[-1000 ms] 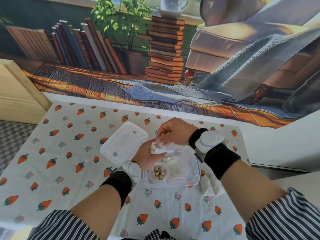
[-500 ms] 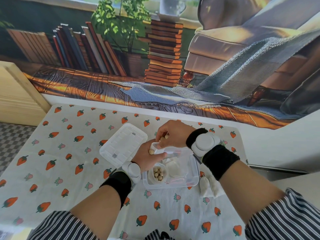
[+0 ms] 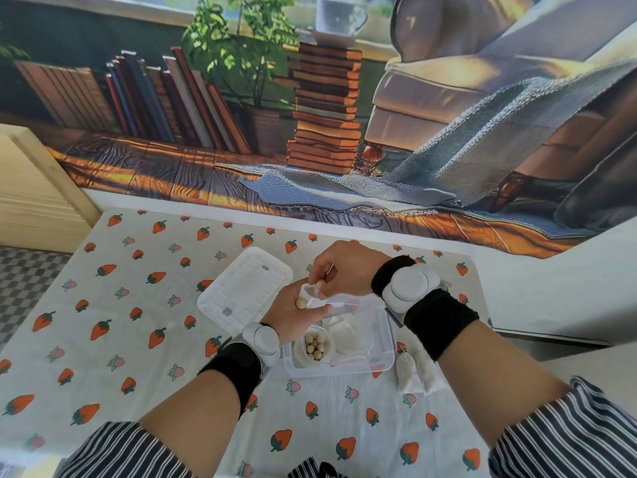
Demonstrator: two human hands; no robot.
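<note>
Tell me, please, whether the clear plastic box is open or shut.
Open: the lid lies flat on the tablecloth left of the box, and the beige balls inside show uncovered.

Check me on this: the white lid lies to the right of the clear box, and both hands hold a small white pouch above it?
Not quite. In the head view the white lid lies to the left of the clear box, not the right. The rest holds: the left hand and right hand both hold a small white pouch above it.
</note>
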